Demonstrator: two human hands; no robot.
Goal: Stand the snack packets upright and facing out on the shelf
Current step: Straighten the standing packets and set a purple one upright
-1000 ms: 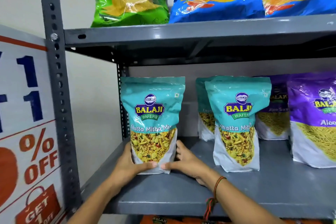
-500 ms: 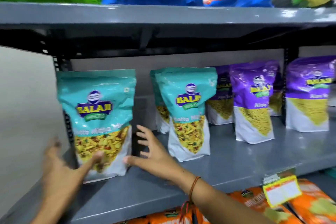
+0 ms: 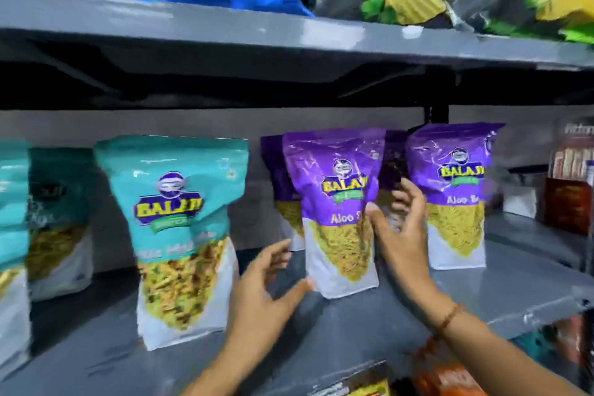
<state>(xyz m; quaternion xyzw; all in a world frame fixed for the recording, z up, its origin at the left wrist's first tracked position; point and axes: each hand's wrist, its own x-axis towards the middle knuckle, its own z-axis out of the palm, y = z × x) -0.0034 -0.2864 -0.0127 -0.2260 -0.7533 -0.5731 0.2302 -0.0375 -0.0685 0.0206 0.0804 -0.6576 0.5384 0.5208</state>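
Observation:
A purple Aloo Sev packet (image 3: pixel 337 202) stands upright, face out, in the middle of the grey shelf (image 3: pixel 369 325). My left hand (image 3: pixel 266 292) is at its lower left corner, fingers spread, thumb touching the base. My right hand (image 3: pixel 401 235) is at its right edge, fingers apart, thumb on the front. Neither hand has closed around it. A second purple packet (image 3: pixel 456 196) stands to the right, and more purple ones sit behind. A teal Khatta Mitha packet (image 3: pixel 180 235) stands to the left, with others at the far left (image 3: pixel 13 251).
The upper shelf (image 3: pixel 289 32) hangs low overhead, loaded with blue, black and green crisp bags. A dark upright post (image 3: pixel 435 116) stands behind the purple packets. Boxed goods (image 3: pixel 569 190) fill the far right. Orange packets (image 3: pixel 443 373) lie on the shelf below.
The view has swung right, from the teal packets to the purple ones. Both hands let go of the leftmost teal packet and moved right to either side of the front purple packet.

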